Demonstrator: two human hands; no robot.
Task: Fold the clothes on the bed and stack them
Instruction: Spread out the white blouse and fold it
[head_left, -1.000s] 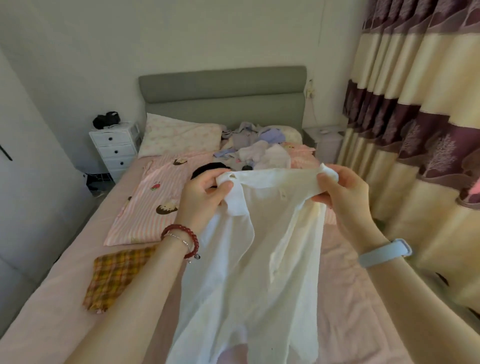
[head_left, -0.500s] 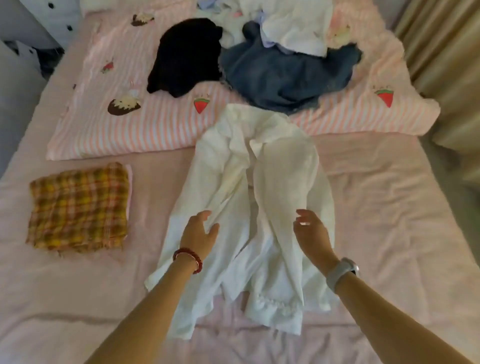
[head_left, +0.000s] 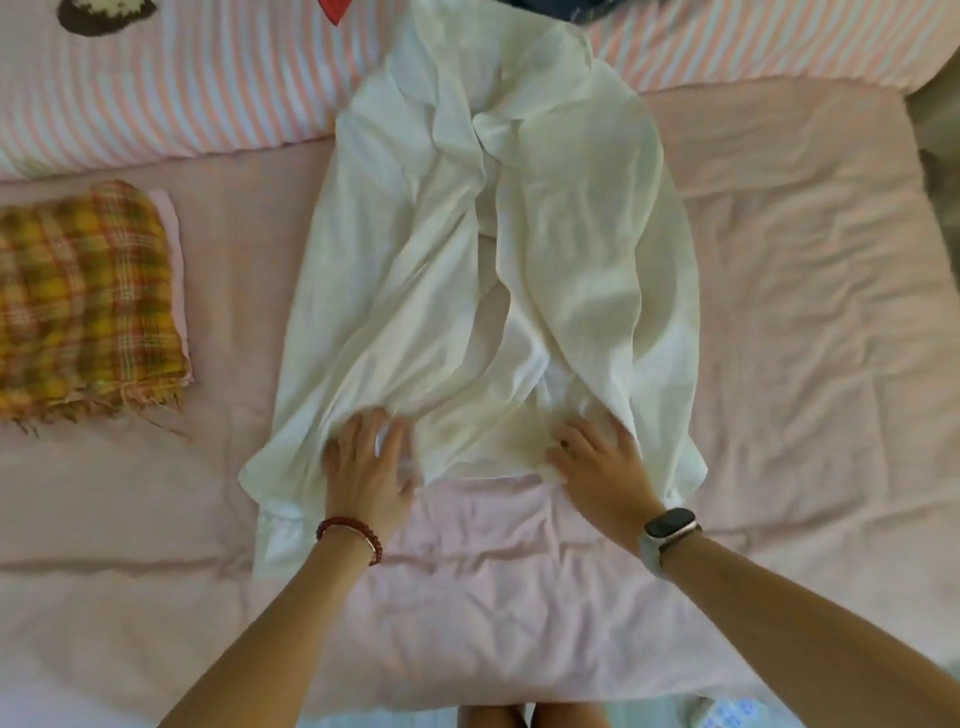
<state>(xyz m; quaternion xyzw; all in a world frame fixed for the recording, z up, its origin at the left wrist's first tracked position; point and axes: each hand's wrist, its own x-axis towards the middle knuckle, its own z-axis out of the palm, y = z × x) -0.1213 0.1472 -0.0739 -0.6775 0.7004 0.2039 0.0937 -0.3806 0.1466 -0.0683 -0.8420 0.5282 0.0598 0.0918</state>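
Currently I have the white shirt (head_left: 488, 249) spread lengthwise on the bed (head_left: 779, 364), collar end overlapping the striped quilt (head_left: 171, 88); I judge this the flattening step. Next I must straighten the rumpled front panels, then fold the sides inward. One folded plaid cloth (head_left: 88, 306) lies well left, starting the stack. My left hand (head_left: 366, 462) and right hand (head_left: 597, 462) press flat on the hem, fingers extended, grasping nothing. No legible writing.

On the pink bed (head_left: 779, 312) lie a white garment (head_left: 493, 260), folded plaid cloth (head_left: 83, 301) and striped quilt (head_left: 182, 88).
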